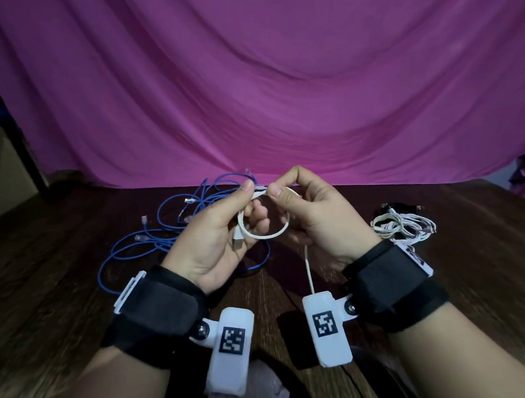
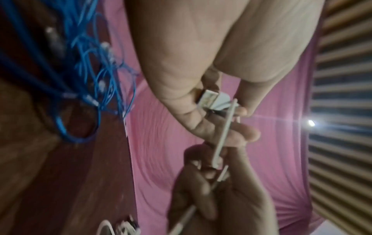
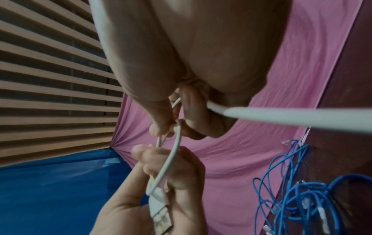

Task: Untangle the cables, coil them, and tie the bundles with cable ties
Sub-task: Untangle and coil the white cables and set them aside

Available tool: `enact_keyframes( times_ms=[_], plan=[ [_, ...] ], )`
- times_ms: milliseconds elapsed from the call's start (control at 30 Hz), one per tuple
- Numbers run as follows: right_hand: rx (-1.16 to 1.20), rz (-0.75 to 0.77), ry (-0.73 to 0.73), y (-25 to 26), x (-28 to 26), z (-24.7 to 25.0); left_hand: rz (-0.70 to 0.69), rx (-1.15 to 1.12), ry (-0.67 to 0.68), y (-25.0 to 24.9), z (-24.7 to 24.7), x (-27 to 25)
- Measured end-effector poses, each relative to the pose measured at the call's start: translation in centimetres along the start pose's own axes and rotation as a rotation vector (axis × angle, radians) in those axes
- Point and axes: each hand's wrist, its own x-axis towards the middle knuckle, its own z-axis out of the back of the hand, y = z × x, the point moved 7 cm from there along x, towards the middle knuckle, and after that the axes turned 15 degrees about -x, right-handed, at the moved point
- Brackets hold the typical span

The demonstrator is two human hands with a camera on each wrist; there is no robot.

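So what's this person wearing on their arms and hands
The hands are bare: no gloves, rings or sleeves show. Each wrist carries a wide black fabric strap, left strap and right strap. A white boxy camera housing is bolted to each by a white bracket, left housing and right housing, each bearing a square black-and-white coded marker. More white marker plates sit on the straps' outer sides.

Bare forearms, black fabric wrist straps on both. White camera housings bolted on with silver screws, each bearing a black-and-white square marker.
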Motion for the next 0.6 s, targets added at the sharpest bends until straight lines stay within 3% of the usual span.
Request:
enact_keyframes(
  times_ms=[167, 267, 433, 600],
  plan=[
    [0.111, 0.022, 0.008, -0.2, 0.0, 0.4, 0.129, -0.023, 0.103, 1.1, -1.4, -0.7],
    [-0.071, -0.015, 0.016, -1.0, 0.2, 0.3, 0.183, -0.031, 0.112, 0.8, -1.3, -0.9],
    [-0.692, -0.103, 0.058, -2.7, -0.2, -0.8, -0.070, -0.230, 0.000, -3.7, 0.5, -0.1],
    [-1.071, 0.009, 0.283, -2.4, -1.2, -4.2, -0.278, -0.279, -0.183, -6.0, 3.2, 0.4]
  ],
)
